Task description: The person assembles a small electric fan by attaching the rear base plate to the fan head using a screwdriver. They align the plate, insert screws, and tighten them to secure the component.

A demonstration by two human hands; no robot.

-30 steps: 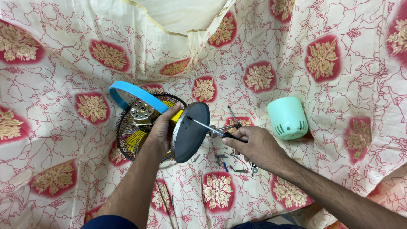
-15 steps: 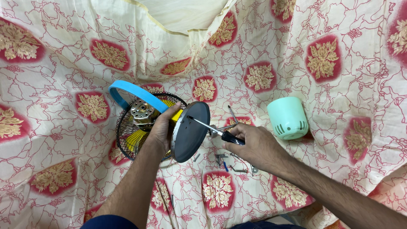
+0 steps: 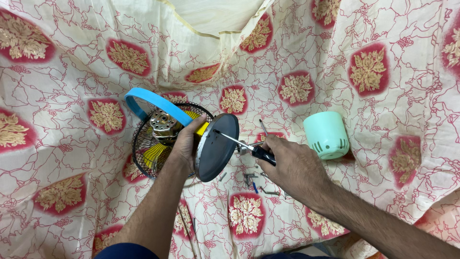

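A small fan lies in parts on the flowery cloth [image 3: 364,201].

The fan [image 3: 163,139] is partly open: its mint cover [image 3: 326,134] sits apart. The left hand [image 3: 184,144] grips the round dark plate [image 3: 215,146]. The right hand [image 3: 292,165] is closed on a screwdriver [image 3: 247,146], tip on the plate. Loose screws [image 3: 256,182] lie below.

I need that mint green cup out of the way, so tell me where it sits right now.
In the head view the mint green cup lies on its side on the flowered cloth, right of centre, just beyond the right hand holding the screwdriver.
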